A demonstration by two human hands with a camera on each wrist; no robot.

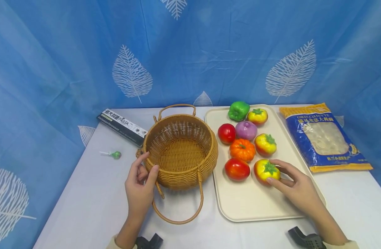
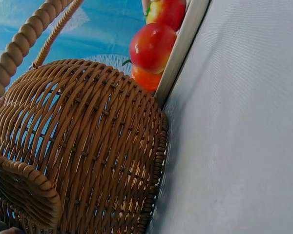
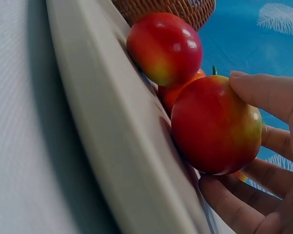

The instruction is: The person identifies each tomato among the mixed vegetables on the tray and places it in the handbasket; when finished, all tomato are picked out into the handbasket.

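Note:
A round wicker basket (image 1: pixel 181 180) stands with its top uncovered and its looped handles at front and back. My left hand (image 1: pixel 140 186) holds its left front rim, thumb and index finger at the edge; the left wrist view shows mostly the woven side. On the cream tray (image 1: pixel 249 207), my right hand (image 1: pixel 297 186) grips a yellow-and-red toy tomato (image 1: pixel 265 169) between thumb and fingers. Close by lie a red oval tomato (image 1: pixel 237 169), an orange pumpkin (image 1: pixel 242 150) and another yellow-and-red tomato (image 1: pixel 265 145). In the right wrist view, the gripped tomato (image 3: pixel 215 129) sits just above the tray's rim.
Farther back on the tray are a purple onion (image 1: pixel 246 130), a red tomato (image 1: pixel 226 133), a green pepper (image 1: pixel 239 110) and a yellow-red tomato (image 1: pixel 257 117). A pasta bag (image 1: pixel 325 136) lies right; a pasta box (image 1: pixel 122 126) and lollipop (image 1: pixel 116 155) lie left.

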